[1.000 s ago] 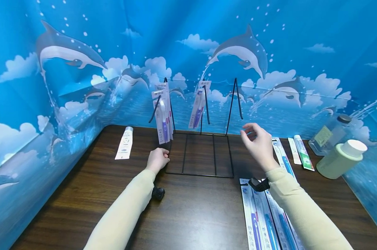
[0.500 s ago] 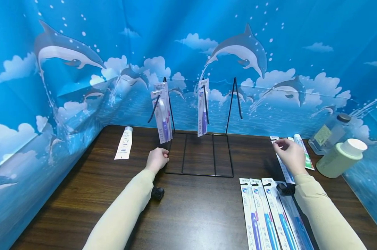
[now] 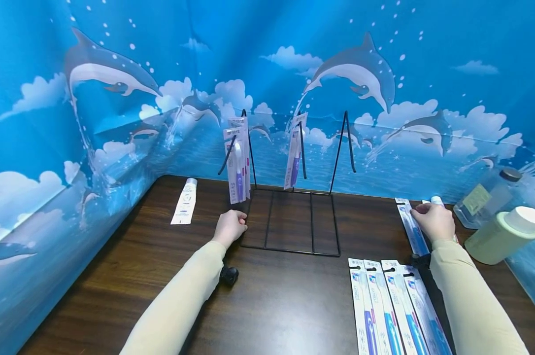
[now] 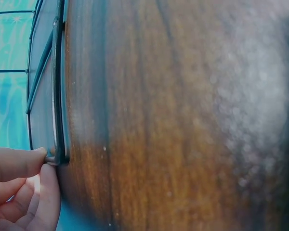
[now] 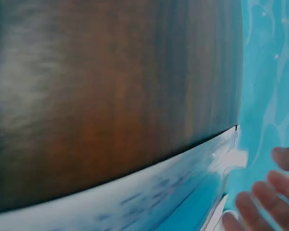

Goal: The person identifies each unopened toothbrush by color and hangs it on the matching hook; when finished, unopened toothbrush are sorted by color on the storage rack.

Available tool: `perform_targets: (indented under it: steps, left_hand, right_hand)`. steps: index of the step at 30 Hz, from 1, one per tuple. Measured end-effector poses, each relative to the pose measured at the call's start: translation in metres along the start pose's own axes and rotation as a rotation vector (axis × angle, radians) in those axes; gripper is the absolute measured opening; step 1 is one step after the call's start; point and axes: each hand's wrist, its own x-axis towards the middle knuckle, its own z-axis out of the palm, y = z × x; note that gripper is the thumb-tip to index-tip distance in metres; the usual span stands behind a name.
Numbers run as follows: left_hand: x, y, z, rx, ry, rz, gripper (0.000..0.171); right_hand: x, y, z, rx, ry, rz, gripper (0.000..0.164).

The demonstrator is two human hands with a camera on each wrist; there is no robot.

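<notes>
A black wire display rack (image 3: pixel 289 250) stands on the table, packaged toothbrushes hanging from its left hook (image 3: pixel 239 170) and middle hook (image 3: pixel 301 148). My left hand (image 3: pixel 230 228) pinches the rack's front left corner between thumb and fingers, as the left wrist view shows at the wire end (image 4: pixel 58 156). At the right, my right hand (image 3: pixel 435 222) is over a packaged toothbrush (image 3: pixel 410 224) lying flat. In the right wrist view the thumb stands apart from the loosely bent fingers (image 5: pixel 265 195), beside that package (image 5: pixel 183 178).
Several packaged toothbrushes (image 3: pixel 391 305) lie in a row at the front right. Behind the right hand are a toothpaste tube (image 3: pixel 437 200), a clear bottle (image 3: pixel 484 197) and a green bottle (image 3: pixel 500 236). A white tube (image 3: pixel 185 202) lies at the left, before the dolphin curtain (image 3: pixel 267 74).
My right hand has moved right, from beside the rack to the lying toothbrush package. The package on the middle hook has swung. The left hand keeps its grip on the rack.
</notes>
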Motion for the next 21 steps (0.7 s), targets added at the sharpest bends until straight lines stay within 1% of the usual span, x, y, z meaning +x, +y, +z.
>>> perform_targets:
  steps: [3,5,8,12,15,21]
  left_hand:
    - [-0.001,-0.002,0.002,0.002,-0.009,-0.022,0.031]
    - [-0.002,-0.002,0.002,0.009,-0.008,-0.025,0.032]
    - [-0.002,-0.002,0.003,0.021,-0.003,-0.010,0.031]
    - [-0.001,0.000,0.003,0.022,0.006,0.001,0.030]
    - [-0.001,0.001,0.002,0.014,0.003,-0.013,0.030]
    - [0.000,0.000,0.000,0.005,-0.010,-0.026,0.030]
  right_hand:
    - [0.004,0.001,0.002,-0.019,-0.037,0.022,0.039]
    - [0.007,0.000,0.004,-0.035,-0.062,0.029,0.040]
    - [0.011,0.000,0.005,-0.059,-0.094,0.054,0.041]
    - [0.014,-0.002,0.005,-0.063,-0.151,0.097,0.043]
    - [0.015,-0.003,0.006,-0.068,-0.170,0.112,0.042]
    - [0.018,-0.008,0.008,-0.103,-0.172,0.163,0.038]
